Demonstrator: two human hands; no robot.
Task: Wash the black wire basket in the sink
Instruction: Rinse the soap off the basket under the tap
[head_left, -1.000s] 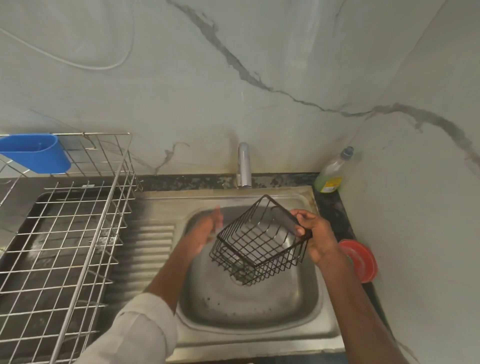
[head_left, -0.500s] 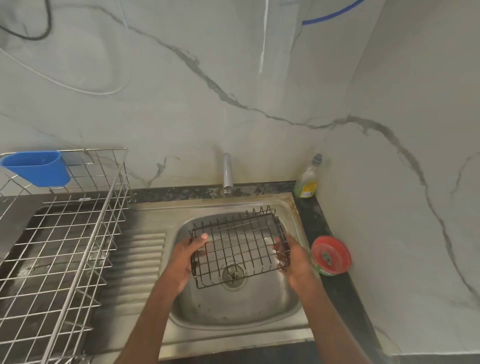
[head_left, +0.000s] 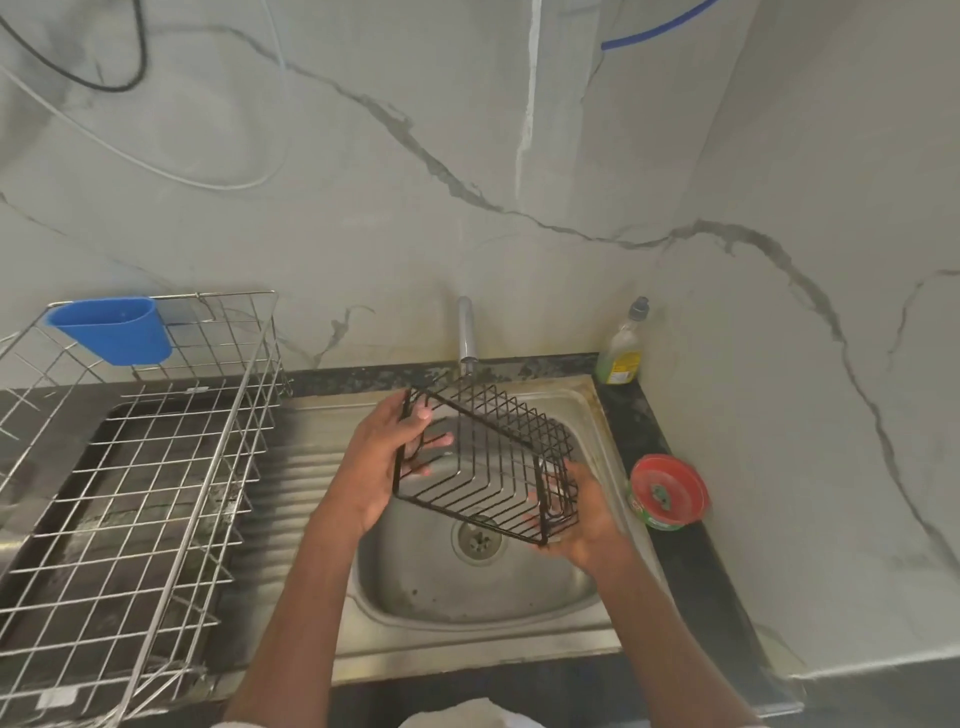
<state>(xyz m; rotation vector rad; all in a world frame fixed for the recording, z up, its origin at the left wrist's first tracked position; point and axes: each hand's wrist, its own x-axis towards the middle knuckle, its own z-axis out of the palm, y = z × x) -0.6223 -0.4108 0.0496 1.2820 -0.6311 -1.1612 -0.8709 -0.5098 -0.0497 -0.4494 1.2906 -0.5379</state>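
The black wire basket (head_left: 491, 462) looks like coated metal, matt beside the dull, stained steel sink (head_left: 467, 597) and glossy marble-look wall (head_left: 363, 208).

Wire basket (head_left: 488, 462) sits mid-frame over the sink (head_left: 582, 597), a hand at each end, drying rack (head_left: 130, 493) at left, bottle (head_left: 621, 345) and tin (head_left: 667, 491) at right.

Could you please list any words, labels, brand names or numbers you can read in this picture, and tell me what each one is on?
No text can be read here.
Dish soap bottle: it carries a yellow label, but the print is too small and blurred to read.
Red-lidded tub: there is a dark mark on the lid and a green band on its side, neither legible.
Black wire basket, sink, blue cup: no markings visible.
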